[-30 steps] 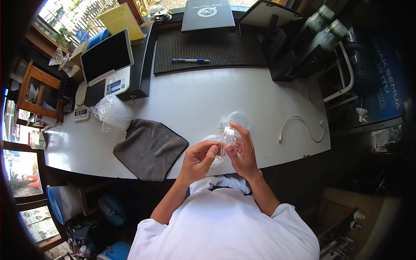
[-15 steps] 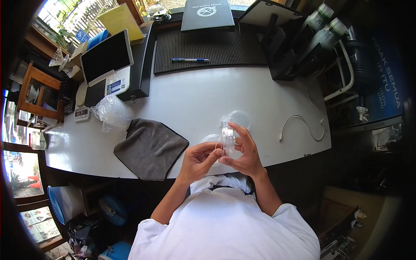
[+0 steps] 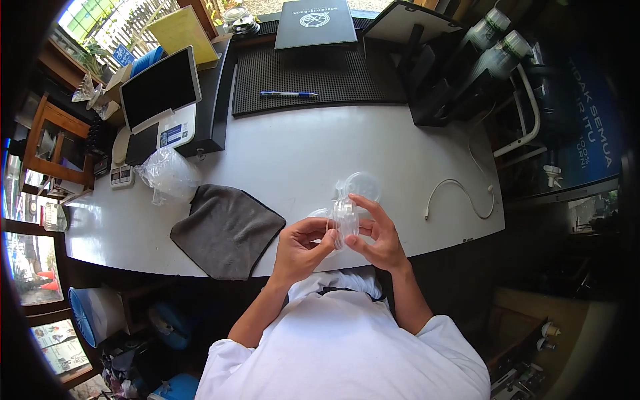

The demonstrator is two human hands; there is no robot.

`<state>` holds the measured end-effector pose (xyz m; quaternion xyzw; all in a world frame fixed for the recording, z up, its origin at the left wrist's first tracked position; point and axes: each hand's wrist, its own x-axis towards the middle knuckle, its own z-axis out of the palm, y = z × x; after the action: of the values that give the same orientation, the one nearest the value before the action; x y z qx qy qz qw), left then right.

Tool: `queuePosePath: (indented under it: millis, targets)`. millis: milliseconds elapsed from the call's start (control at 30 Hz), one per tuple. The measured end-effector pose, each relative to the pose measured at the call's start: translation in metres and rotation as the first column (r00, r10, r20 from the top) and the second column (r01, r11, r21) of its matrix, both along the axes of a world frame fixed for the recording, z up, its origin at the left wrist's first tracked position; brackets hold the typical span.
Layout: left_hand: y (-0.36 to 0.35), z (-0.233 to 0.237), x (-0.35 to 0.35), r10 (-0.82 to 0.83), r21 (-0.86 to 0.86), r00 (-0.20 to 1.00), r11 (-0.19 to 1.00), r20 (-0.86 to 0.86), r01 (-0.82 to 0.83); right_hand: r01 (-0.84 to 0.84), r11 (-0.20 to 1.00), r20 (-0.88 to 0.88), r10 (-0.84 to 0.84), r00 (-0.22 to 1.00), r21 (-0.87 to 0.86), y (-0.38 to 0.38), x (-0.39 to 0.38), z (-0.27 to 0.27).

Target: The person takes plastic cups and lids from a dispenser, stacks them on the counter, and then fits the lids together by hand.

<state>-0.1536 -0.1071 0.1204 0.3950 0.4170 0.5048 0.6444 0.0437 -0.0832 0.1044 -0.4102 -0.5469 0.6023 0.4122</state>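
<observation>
Between my two hands, just over the front edge of the white table, is a stack of clear plastic lids (image 3: 345,223). My left hand (image 3: 305,248) grips it from the left with thumb and fingers. On the right side, my right hand (image 3: 379,239) holds the same stack, its index finger on the top end and its thumb lower down. Another clear lid (image 3: 363,187) lies on the table just behind the stack, and one more clear round piece shows partly behind my left fingers. A grey cloth (image 3: 229,230) lies to the left.
A plastic bag of clear items (image 3: 168,175) and a tablet stand (image 3: 161,88) are at the left. Behind lies a black mat (image 3: 320,75) with a pen (image 3: 289,94) and a dark menu. A white cable (image 3: 448,182) and cup holders (image 3: 443,93) are at the right.
The view has shifted slightly. My right thumb and fingers have moved a little on the lid stack, which both hands still hold.
</observation>
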Motion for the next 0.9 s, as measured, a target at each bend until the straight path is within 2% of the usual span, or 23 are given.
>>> queuePosePath:
  millis: [67, 167, 267, 333, 433, 567, 767, 833, 900]
  targets:
    - [-0.001, 0.004, 0.001, -0.009, -0.006, 1.000, 1.000, -0.015, 0.009, -0.095, 0.940, 0.295, -0.006, 0.956, 0.326, 0.004, 0.001, 0.006]
    - [0.001, 0.006, 0.001, -0.022, -0.022, 1.000, 1.000, -0.001, 0.022, -0.115, 0.816, 0.390, -0.142, 0.910, 0.566, 0.007, -0.004, 0.007]
    - [0.000, 0.008, 0.000, -0.027, -0.009, 1.000, 1.000, -0.001, 0.027, -0.076, 0.922, 0.321, -0.055, 0.945, 0.381, 0.003, -0.004, 0.010]
    - [0.000, 0.009, 0.001, -0.031, -0.005, 1.000, 1.000, -0.001, 0.031, -0.045, 0.959, 0.195, -0.011, 0.981, 0.281, 0.002, -0.007, 0.002]
    - [0.001, 0.004, 0.003, -0.006, 0.013, 1.000, 1.000, 0.022, 0.006, -0.022, 0.982, 0.092, 0.005, 0.996, 0.189, 0.001, -0.010, -0.005]
    - [0.002, 0.003, 0.002, -0.011, -0.058, 0.995, 0.998, 0.097, 0.017, -0.014, 0.998, -0.026, 0.016, 1.000, 0.062, -0.003, -0.013, -0.013]
    - [0.005, 0.012, 0.003, -0.035, -0.070, 0.997, 0.997, 0.073, 0.040, 0.053, 0.930, 0.272, -0.160, 0.949, 0.364, 0.002, -0.018, -0.001]
    - [0.007, 0.015, 0.002, -0.054, -0.068, 0.998, 0.996, 0.039, 0.056, 0.049, 0.903, 0.297, -0.191, 0.936, 0.426, 0.004, -0.016, 0.003]
    - [0.006, 0.010, 0.001, -0.078, -0.071, 0.991, 0.994, 0.107, 0.086, 0.054, 0.906, 0.259, -0.177, 0.949, 0.420, 0.004, -0.015, 0.001]
